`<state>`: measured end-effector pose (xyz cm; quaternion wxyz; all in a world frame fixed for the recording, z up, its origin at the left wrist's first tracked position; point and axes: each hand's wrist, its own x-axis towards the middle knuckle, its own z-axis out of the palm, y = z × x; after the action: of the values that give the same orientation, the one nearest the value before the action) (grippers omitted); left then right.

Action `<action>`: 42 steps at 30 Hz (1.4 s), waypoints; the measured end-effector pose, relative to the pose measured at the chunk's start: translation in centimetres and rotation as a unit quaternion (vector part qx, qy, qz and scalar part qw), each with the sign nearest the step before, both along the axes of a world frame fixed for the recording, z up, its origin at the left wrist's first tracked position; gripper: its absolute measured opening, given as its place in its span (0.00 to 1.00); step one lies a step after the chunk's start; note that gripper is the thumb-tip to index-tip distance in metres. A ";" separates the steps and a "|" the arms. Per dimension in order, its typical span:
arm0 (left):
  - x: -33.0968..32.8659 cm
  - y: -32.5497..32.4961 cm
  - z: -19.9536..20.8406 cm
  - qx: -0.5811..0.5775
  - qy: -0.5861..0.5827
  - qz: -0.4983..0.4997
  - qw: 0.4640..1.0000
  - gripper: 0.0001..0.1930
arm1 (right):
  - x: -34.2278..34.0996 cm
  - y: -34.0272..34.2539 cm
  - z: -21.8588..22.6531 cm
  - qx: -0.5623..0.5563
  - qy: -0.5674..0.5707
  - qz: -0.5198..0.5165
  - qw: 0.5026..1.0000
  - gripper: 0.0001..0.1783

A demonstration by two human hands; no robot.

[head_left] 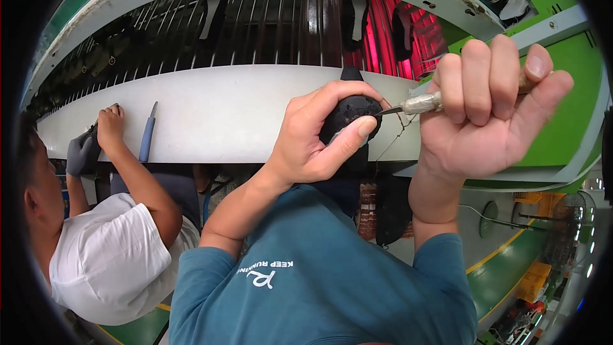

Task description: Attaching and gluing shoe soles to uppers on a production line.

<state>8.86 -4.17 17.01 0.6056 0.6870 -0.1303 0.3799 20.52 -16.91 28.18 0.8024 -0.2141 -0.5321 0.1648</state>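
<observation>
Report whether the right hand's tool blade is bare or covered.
Bare: the blade shows dark metal between its pale handle and the black piece; whether it touches that piece, I cannot tell.

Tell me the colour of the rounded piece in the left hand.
The rounded piece in the left hand is black, best seen in the head view.

The person's teal T-shirt (332, 294) carries white printing on the chest: a short row of capital lettering (265, 268), two words long, and beside it, nearer the collar, a larger curling emblem (260, 280). Both appear upside down from the head camera.
</observation>
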 end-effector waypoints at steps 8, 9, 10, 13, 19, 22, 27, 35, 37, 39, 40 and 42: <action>0.0 -0.7 -0.1 -0.003 0.004 0.010 1.000 0.14 | -0.3 -0.3 0.0 -0.012 -0.036 0.009 0.999 0.25; 0.0 -0.8 -0.1 -0.005 0.004 0.012 1.000 0.14 | -0.3 -0.6 0.0 -0.021 -0.047 -0.001 0.999 0.25; -0.1 -0.8 -0.1 0.002 0.004 0.019 1.000 0.14 | -0.3 -0.7 0.1 -0.031 -0.059 -0.011 0.998 0.25; -0.1 -0.8 -0.1 0.013 0.003 0.029 0.999 0.14 | -0.2 -1.0 0.3 -0.048 -0.072 -0.009 0.996 0.25; 0.5 -0.9 -0.3 0.020 -0.004 0.035 0.999 0.14 | -0.2 -1.1 0.2 -0.067 -0.064 -0.004 0.996 0.25; 0.4 -0.7 0.1 0.029 0.013 0.030 0.999 0.14 | -0.4 -0.9 0.3 -0.066 -0.090 -0.022 0.994 0.25; 0.5 -0.7 -0.6 0.054 -0.001 0.013 0.998 0.16 | -2.2 -1.8 0.5 -0.067 -0.050 -0.038 0.996 0.25; 0.5 -1.6 0.1 0.039 0.006 0.018 0.999 0.16 | -2.4 -2.5 0.4 -0.035 -0.048 -0.078 0.995 0.25; 0.5 -1.7 0.0 0.034 0.003 0.021 0.999 0.16 | -2.3 -2.5 0.4 -0.036 -0.054 -0.080 0.995 0.24; 0.6 -1.9 0.1 0.036 -0.001 0.025 0.999 0.16 | -2.3 -2.6 0.5 -0.035 -0.058 -0.082 0.994 0.24; 0.6 -2.0 0.1 0.035 -0.002 0.025 0.999 0.16 | -2.4 -2.6 0.5 -0.037 -0.058 -0.081 0.994 0.25; 0.6 -2.1 0.2 0.035 0.007 0.022 0.999 0.16 | -2.4 -2.7 0.5 -0.039 -0.059 -0.079 0.994 0.25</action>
<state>9.48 -6.29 17.19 0.5733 0.7133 -0.1241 0.3837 18.13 -19.63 28.64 0.7713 -0.2957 -0.5531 0.1081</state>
